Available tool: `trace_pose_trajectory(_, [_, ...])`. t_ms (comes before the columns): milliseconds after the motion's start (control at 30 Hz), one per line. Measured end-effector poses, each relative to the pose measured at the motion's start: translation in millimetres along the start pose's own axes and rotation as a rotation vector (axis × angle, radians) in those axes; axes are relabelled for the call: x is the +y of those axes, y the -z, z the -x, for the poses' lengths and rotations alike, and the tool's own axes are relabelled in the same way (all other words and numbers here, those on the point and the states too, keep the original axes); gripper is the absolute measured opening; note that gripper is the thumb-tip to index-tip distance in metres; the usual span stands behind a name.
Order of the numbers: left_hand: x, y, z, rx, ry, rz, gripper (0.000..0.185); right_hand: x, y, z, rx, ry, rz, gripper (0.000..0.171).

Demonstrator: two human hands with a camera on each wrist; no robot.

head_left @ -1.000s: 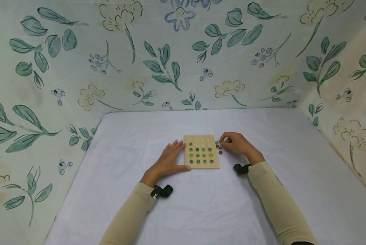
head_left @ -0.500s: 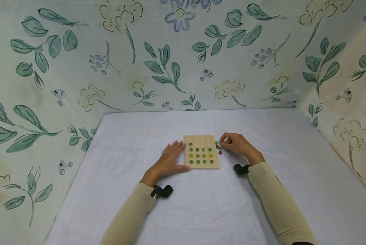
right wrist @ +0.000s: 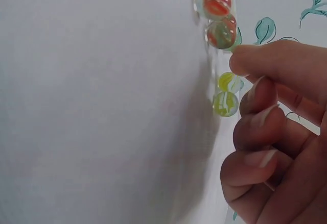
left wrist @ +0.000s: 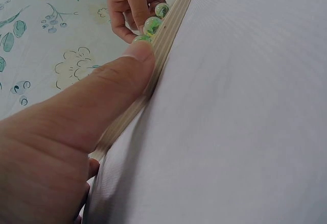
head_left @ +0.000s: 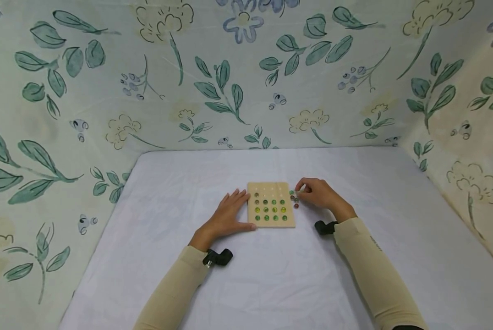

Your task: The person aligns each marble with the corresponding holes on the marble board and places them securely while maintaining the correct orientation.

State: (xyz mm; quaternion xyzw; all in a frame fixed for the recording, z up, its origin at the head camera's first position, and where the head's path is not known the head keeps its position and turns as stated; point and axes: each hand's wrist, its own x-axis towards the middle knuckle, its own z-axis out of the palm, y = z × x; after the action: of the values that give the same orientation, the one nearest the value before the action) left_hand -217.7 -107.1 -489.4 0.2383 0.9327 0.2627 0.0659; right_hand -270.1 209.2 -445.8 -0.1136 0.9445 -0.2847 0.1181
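Pale wooden board [head_left: 271, 204] lies mid-table on the white cloth [head_left: 271, 275], most holes filled with green and yellow marbles, far row bare. Left hand [head_left: 226, 219] lies flat against its left edge, fingers straight, thumb pressed to the near corner. Right hand [head_left: 318, 192] has barely shifted in the last second (fingers curled over the loose marbles [head_left: 294, 199] just right of the board); whether one is pinched, cannot tell. Picking seems unfinished.

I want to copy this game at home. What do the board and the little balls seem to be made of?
The board looks like pale unfinished plywood: the left wrist view shows layered stripes along its edge. The marbles seem to be glass, glossy and translucent with coloured swirls inside, though clear plastic cannot be ruled out.
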Motion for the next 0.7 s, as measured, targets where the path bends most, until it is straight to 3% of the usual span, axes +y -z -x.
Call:
trace_pose_trajectory(500, [-4.3, -0.4, -0.5, 0.019, -0.039, 0.019, 0.104, -12, 2, -5, 0.021, 0.000, 0.006, 0.014])
trace_pose_trajectory(700, [-3.5, -0.6, 1.0, 0.017, -0.034, 0.029, 0.105, -20, 2, -6, 0.010, 0.045, -0.002, 0.016])
